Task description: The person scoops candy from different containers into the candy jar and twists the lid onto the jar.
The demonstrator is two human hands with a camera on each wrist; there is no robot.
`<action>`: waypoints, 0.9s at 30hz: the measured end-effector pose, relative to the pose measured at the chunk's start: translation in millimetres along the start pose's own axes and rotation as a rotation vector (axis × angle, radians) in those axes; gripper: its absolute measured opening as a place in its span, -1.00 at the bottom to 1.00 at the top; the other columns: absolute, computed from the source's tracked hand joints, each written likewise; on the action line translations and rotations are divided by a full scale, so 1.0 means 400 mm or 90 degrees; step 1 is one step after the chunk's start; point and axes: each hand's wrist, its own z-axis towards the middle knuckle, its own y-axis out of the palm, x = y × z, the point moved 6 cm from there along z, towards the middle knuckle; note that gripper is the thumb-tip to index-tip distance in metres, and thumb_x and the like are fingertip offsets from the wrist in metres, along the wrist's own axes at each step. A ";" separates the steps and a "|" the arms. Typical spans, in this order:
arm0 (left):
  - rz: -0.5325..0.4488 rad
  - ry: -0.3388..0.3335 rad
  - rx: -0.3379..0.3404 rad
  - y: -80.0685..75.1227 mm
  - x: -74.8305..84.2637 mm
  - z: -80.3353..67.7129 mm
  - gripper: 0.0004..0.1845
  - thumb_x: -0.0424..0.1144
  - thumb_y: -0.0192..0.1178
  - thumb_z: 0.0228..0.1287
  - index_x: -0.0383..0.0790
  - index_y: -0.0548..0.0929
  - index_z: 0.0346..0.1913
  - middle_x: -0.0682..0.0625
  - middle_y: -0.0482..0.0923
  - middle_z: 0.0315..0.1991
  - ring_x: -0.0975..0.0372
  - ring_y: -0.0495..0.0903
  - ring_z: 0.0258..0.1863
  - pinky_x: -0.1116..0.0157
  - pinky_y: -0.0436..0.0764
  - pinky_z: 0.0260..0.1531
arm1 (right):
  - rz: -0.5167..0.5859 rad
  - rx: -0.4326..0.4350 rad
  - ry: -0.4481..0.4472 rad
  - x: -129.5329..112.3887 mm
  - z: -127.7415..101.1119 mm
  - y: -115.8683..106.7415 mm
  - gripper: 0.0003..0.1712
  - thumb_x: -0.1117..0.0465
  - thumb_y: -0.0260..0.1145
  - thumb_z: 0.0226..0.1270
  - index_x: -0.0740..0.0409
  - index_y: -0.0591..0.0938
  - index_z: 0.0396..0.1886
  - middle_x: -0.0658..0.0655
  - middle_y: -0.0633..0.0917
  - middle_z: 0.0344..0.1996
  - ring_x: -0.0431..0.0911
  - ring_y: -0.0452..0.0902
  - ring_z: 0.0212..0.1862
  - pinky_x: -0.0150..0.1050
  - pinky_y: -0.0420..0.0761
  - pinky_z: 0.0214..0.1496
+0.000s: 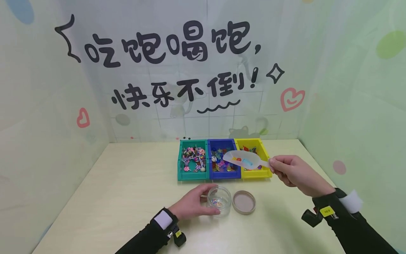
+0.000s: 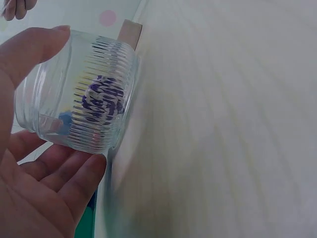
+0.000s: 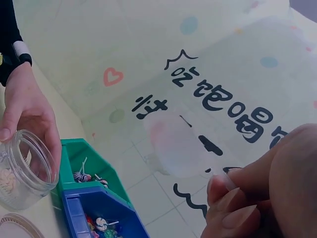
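Observation:
A small clear glass jar [image 1: 219,200] stands on the table with a few colourful candies at its bottom. My left hand [image 1: 192,204] grips it round the side; in the left wrist view thumb and fingers wrap the ribbed jar [image 2: 81,99]. My right hand [image 1: 293,173] pinches the handle of a translucent plastic scoop [image 1: 242,159], held level above the blue bin [image 1: 222,159] and yellow bin [image 1: 255,157]. Some coloured pieces lie in the scoop. In the right wrist view the scoop [image 3: 181,144] shows from below, with the jar [image 3: 22,168] at the left.
A green bin [image 1: 191,159] of lollipops stands left of the blue one. The jar's beige lid [image 1: 244,202] lies flat just right of the jar. Decorated walls close in the table on three sides.

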 end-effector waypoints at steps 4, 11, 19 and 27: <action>-0.001 -0.008 -0.002 -0.001 0.002 0.002 -0.11 -0.06 0.65 0.27 -0.08 0.47 0.60 -0.07 0.53 0.45 -0.02 0.53 0.45 -0.01 0.62 0.50 | -0.017 -0.039 0.016 -0.002 -0.004 0.008 -0.68 0.08 0.19 0.78 0.15 0.68 -0.21 -0.04 0.50 -0.49 -0.21 0.20 -0.56 -0.36 0.15 -0.54; 0.001 -0.016 -0.004 -0.001 0.003 0.003 -0.12 -0.06 0.64 0.27 -0.10 0.48 0.59 -0.08 0.53 0.45 -0.03 0.55 0.44 -0.03 0.63 0.49 | -0.060 -0.115 0.015 -0.007 -0.011 0.032 -0.62 0.09 0.22 0.75 0.29 0.63 -0.26 -0.05 0.39 -0.59 -0.15 0.06 -0.63 -0.29 0.00 -0.58; -0.002 -0.024 -0.006 -0.001 -0.001 0.005 -0.14 -0.05 0.64 0.28 -0.07 0.49 0.58 -0.09 0.51 0.47 -0.04 0.54 0.45 -0.03 0.62 0.50 | -0.103 -0.134 0.029 -0.005 -0.007 0.053 -0.61 0.09 0.29 0.70 0.36 0.66 -0.24 0.04 0.48 -0.51 -0.16 0.12 -0.62 -0.35 0.10 -0.58; -0.012 0.005 -0.015 -0.001 0.002 0.004 -0.15 -0.11 0.63 0.30 -0.14 0.48 0.58 -0.08 0.54 0.41 0.00 0.55 0.42 0.02 0.64 0.49 | -0.102 -0.135 0.030 -0.001 -0.005 0.059 -0.66 0.11 0.27 0.72 0.32 0.70 -0.20 0.03 0.51 -0.49 -0.17 0.14 -0.62 -0.35 0.11 -0.58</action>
